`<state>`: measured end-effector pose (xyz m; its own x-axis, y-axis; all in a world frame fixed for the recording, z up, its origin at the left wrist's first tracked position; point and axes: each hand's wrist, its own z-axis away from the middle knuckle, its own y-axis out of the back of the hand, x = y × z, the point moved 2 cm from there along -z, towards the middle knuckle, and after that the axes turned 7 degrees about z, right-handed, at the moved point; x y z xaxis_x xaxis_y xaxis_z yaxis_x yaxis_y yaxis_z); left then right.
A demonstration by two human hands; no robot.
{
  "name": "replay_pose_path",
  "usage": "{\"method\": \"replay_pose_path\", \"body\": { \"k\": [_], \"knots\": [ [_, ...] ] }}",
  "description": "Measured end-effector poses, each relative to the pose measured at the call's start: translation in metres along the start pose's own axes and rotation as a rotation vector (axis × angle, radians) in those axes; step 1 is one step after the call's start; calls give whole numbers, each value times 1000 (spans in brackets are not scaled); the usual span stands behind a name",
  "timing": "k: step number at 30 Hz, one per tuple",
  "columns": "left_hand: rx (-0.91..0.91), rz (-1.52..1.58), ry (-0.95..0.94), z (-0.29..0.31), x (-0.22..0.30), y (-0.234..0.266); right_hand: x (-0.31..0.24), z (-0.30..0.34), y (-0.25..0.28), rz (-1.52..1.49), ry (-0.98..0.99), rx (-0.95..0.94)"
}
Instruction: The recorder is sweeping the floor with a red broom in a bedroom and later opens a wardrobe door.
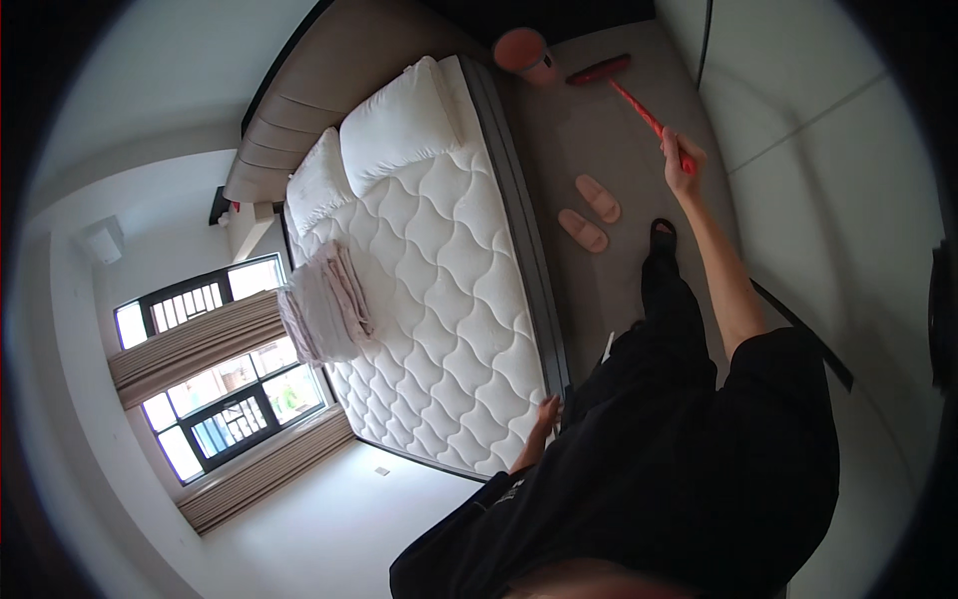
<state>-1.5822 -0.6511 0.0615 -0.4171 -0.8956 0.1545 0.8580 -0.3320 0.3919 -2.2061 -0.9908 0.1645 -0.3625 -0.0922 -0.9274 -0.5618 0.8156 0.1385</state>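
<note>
My right hand (684, 162) is closed round the end of a red handle. The handle belongs to a broom (637, 105) with a wide, flat dark-red head, which rests at the floor beside a pink bin (522, 50). Its bristles cannot be made out. Close by the near corner of the mattress, my left hand (547, 412) hangs low beside the bed's edge. Its fingers look bent, but they are too small and partly hidden to tell whether they hold anything. A pair of pink slippers (584, 231) lies on the floor between the bed and my feet.
The bed carries a white quilted mattress (449, 290), two white pillows (399, 125) and a folded pale bundle of cloth (324, 304). A padded brown headboard (329, 65) rises behind it. Pale panels (818, 150) run along my right. Windows with brown curtains (200, 344) are beyond the bed.
</note>
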Motion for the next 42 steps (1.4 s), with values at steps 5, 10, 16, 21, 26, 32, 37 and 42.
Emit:
{"method": "replay_pose_path", "body": {
  "k": [5,10,16,21,26,32,37,42],
  "knots": [
    [32,-402,-973,-71,71,-67,-58,112,64,55,-7,-43],
    [-217,-1,-890,-26,117,-109,-169,213,160,130,-91,-143],
    [-763,-37,-547,110,168,-179,-286,256,192,217,-172,-335],
    [-1320,685,-332,186,230,-229,-319,265,154,-58,7,-373],
    [-1277,892,26,195,302,-228,-325,230,149,-322,235,-337],
    [-1038,743,-185,201,383,-227,-301,136,147,-492,310,-496],
    [-953,749,-226,173,465,-225,-252,58,123,-464,343,-690],
    [-949,735,-216,137,533,-218,-220,14,94,-358,361,-608]
  ]
}}
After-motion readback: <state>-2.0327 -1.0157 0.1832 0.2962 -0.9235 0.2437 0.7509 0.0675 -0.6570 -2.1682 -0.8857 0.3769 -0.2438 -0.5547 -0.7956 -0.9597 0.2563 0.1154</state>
